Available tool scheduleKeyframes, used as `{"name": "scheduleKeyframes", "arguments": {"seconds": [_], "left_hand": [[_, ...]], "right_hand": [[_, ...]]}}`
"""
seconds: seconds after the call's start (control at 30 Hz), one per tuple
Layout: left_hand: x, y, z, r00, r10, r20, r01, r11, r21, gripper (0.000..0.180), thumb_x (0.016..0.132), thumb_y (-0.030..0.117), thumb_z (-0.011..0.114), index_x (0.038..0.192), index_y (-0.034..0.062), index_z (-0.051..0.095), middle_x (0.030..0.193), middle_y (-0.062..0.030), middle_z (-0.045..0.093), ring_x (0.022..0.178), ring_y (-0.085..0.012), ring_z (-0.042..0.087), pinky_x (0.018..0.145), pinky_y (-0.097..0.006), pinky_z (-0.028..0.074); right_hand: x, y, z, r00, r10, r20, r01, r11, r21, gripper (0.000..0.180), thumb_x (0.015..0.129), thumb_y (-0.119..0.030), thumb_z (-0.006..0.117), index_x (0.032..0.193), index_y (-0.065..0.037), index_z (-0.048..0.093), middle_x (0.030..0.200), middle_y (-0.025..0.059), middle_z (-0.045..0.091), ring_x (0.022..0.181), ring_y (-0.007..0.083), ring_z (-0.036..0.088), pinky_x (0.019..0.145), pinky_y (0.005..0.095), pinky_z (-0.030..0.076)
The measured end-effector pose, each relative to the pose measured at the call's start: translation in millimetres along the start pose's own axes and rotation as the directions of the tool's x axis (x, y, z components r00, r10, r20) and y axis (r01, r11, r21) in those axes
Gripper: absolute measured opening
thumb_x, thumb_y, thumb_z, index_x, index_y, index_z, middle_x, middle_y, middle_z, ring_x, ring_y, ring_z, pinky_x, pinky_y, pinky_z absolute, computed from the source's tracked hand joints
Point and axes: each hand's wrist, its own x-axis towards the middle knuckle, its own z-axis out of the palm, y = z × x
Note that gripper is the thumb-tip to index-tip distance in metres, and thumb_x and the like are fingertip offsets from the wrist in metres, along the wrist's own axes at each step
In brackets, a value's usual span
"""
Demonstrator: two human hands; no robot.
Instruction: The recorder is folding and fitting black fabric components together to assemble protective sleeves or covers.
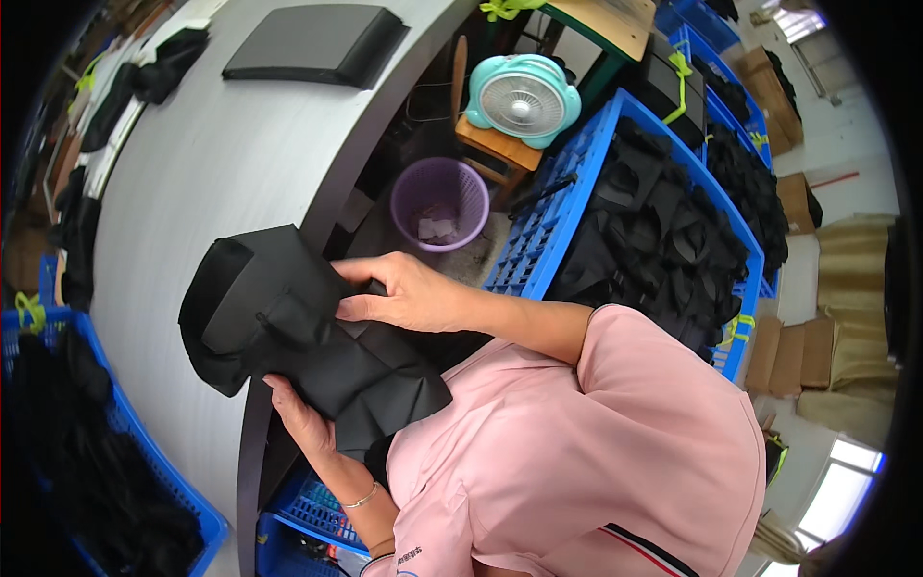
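A black fabric pouch point(317, 327), boxy and creased, is held between my two hands at the edge of the grey table. One end of it gapes toward the table; the other end hangs soft and folded against my pink shirt. My left hand point(306, 421), with a bracelet on its wrist, grips the lower side, its thumb showing and the other fingers hidden behind the fabric. On the upper side my right hand point(399, 290) pinches the pouch's edge between thumb and fingers.
On the grey table point(192, 163) lies a flat black stack point(312, 46). Blue crates of black pieces stand right point(548, 226) and lower left point(125, 413). Beyond the table edge are a purple basket point(440, 202) and a turquoise fan point(524, 101) on a wooden stool point(500, 144).
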Motion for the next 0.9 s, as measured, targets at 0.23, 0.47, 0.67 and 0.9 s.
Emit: {"name": "scheduleKeyframes", "arguments": {"seconds": [0.23, 0.47, 0.67, 0.9], "left_hand": [[7.9, -45.4, -12.8, 0.88, -0.201, 0.431, 0.373, 0.854, -0.363, 0.059, 0.105, 0.045, 0.044, 0.145, 0.0022, 0.044, 0.146, -0.0121, 0.051, 0.129, -0.0283, 0.053, 0.11, -0.042, 0.041], [3.0, -23.6, 62.0, 0.902, -0.236, 0.362, 0.233, 0.971, 0.055, 0.055, 0.106, 0.039, 0.045, 0.139, -0.0037, 0.048, 0.132, -0.0192, 0.06, 0.114, -0.0279, 0.065, 0.087, -0.034, 0.058], [11.5, -45.2, 47.5, 0.908, -0.296, 0.296, 0.272, 0.955, 0.119, 0.047, 0.103, 0.033, 0.054, 0.134, -0.0023, 0.054, 0.129, -0.0166, 0.063, 0.111, -0.0239, 0.066, 0.086, -0.033, 0.057], [10.4, -28.3, 23.1, 0.905, -0.325, 0.275, 0.267, 0.936, 0.228, 0.047, 0.1, 0.037, 0.058, 0.131, 0.002, 0.06, 0.127, -0.0129, 0.065, 0.111, -0.0207, 0.065, 0.088, -0.032, 0.054]], "right_hand": [[-22.9, 16.9, -29.3, 0.937, 0.316, 0.151, -0.346, 0.766, 0.542, 0.016, 0.088, -0.007, 0.07, 0.101, 0.001, 0.071, 0.094, 0.0003, 0.07, 0.088, 0.0066, 0.062, 0.083, 0.0234, 0.049], [-134.0, 47.9, -178.4, 0.746, 0.484, -0.458, -0.102, 0.761, 0.64, 0.034, 0.088, -0.009, 0.072, 0.12, -0.003, 0.061, 0.115, 0.0062, 0.068, 0.102, 0.0195, 0.067, 0.091, 0.035, 0.053], [-331.2, 78.1, -297.5, 0.316, 0.448, -0.836, -0.521, 0.819, 0.241, 0.049, 0.088, -0.021, 0.071, 0.133, -0.005, 0.058, 0.112, 0.0041, 0.069, 0.097, 0.0137, 0.065, 0.082, 0.0299, 0.051], [-273.9, 159.6, -216.6, 0.568, -0.247, -0.785, -0.761, 0.204, -0.615, 0.074, 0.094, -0.043, 0.063, 0.153, -0.01, 0.033, 0.154, 0.0281, 0.03, 0.139, 0.0469, 0.034, 0.112, 0.0511, 0.033]]}}
